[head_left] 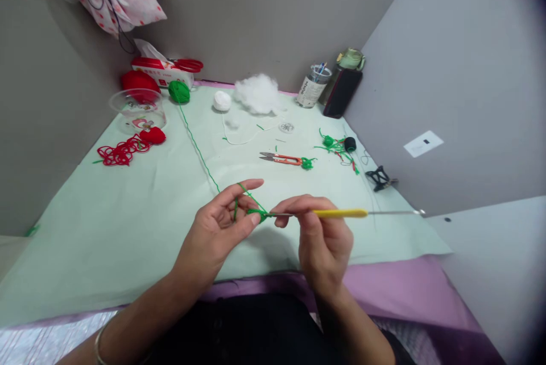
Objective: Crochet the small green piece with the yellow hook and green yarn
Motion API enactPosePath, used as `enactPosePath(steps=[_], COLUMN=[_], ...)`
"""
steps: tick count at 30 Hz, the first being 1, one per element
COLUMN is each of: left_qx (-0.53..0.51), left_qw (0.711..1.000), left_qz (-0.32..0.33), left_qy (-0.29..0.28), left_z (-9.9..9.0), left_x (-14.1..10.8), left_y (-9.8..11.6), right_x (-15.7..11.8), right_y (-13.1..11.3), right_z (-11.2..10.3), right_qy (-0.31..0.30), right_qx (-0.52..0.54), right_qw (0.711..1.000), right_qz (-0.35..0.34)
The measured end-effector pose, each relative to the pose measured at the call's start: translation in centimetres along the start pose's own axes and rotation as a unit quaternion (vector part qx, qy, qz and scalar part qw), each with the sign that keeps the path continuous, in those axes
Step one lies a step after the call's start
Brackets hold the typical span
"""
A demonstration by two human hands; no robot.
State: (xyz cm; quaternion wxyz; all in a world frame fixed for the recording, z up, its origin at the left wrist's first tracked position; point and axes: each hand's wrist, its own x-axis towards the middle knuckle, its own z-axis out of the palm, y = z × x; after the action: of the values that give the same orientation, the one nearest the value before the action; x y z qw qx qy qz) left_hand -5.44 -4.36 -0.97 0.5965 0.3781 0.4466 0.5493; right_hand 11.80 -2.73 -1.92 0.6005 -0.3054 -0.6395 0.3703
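Observation:
My left hand pinches a small piece of green crochet work between thumb and fingers, with green yarn looped over its raised index finger. In my right hand is a crochet hook with a yellow grip, held almost level. The hook's metal tip points left and meets the green piece; the exact stitch is too small to make out. From my left hand the green yarn runs back to a green ball at the back left.
Orange-handled snips lie beyond my hands. Red yarn and a clear plastic tub are on the left. White stuffing, a pen cup and a dark phone stand along the back. Green scraps lie right.

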Motion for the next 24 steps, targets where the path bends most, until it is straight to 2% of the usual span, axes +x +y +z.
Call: enactPosePath(steps=[3, 7, 10, 12, 13, 14, 16, 17, 19, 21, 24], left_qx=[0.008, 0.033, -0.021, -0.098, -0.134, -0.163, -0.191, -0.192, -0.176, -0.148, -0.097], left_qw=[1.0, 0.999, 1.0, 0.993, 0.986, 0.979, 0.969, 0.969, 0.975, 0.983, 0.993], left_qz=[0.001, 0.003, -0.01, -0.06, -0.094, -0.123, -0.155, -0.153, -0.128, -0.099, -0.053], left_qy=[-0.005, 0.007, 0.009, -0.006, -0.016, -0.024, -0.033, -0.033, -0.03, -0.035, -0.031], left_z=[-0.2, -0.3, 0.2, 0.5, 0.6, 0.6, 0.5, 0.4, 0.2, 0.3, 0.6], left_x=[0.0, -0.2, -0.3, -0.2, -0.1, 0.0, 0.2, 0.3, 0.3, 0.2, 0.0], left_y=[0.1, -0.2, -0.3, -0.1, 0.1, 0.3, 0.8, 1.0, 1.2, 1.1, 0.5], right_x=[0.1, 0.0, -0.4, -0.6, -0.7, -0.6, -0.4, -0.2, 0.3, 0.7, 0.6], right_y=[0.1, 0.2, 0.5, 0.7, 0.9, 0.9, 0.9, 0.8, 0.6, 0.4, 0.3], right_z=[0.0, 0.0, 0.1, 0.2, 0.2, 0.2, 0.2, 0.2, 0.2, 0.4, 0.8], right_qy=[0.011, -0.04, -0.068, -0.053, -0.041, -0.026, 0.013, 0.027, 0.031, 0.009, 0.005], right_qx=[-0.006, -0.104, -0.239, -0.303, -0.303, -0.278, -0.171, -0.105, 0.002, 0.036, -0.015], right_qw=[1.0, 0.991, 0.953, 0.923, 0.922, 0.934, 0.976, 0.99, 0.999, 0.999, 1.0], right_qz=[0.021, -0.078, -0.176, -0.231, -0.238, -0.223, -0.137, -0.086, -0.012, 0.01, -0.005])
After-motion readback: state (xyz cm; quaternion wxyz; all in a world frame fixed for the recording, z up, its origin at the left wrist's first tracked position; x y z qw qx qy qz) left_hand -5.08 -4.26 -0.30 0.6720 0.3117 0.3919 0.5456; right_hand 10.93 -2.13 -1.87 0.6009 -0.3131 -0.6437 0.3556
